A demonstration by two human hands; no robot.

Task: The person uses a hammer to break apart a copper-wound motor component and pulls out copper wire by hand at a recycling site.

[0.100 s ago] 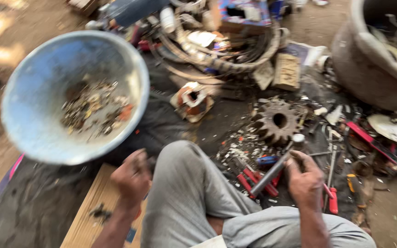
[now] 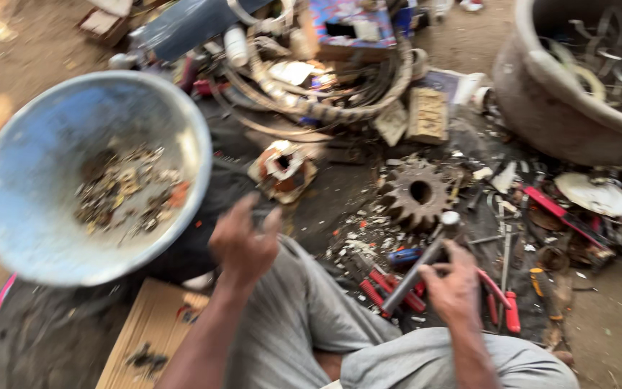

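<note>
My right hand (image 2: 453, 284) grips a grey metal hammer (image 2: 419, 265) by its handle, head up near a rusty toothed gear (image 2: 416, 193). My left hand (image 2: 242, 241) is raised above my knee, blurred, fingers loosely curled, holding nothing I can make out. It hovers between a large blue bowl (image 2: 30, 180) of small metal scraps and a rusty orange motor part (image 2: 282, 169) on the ground. Red-handled pliers (image 2: 386, 288) lie just under the hammer.
I sit on the ground with grey trousers (image 2: 304, 317) and a cardboard sheet (image 2: 145, 331) at my left. A big grey tub (image 2: 563, 108) of parts stands at the right. Coiled hoses and belts (image 2: 325, 94), a wooden block (image 2: 426, 115) and scattered tools surround me.
My left hand has lifted from beside my knee up towards the motor part. The right hand still holds the hammer in about the same place.
</note>
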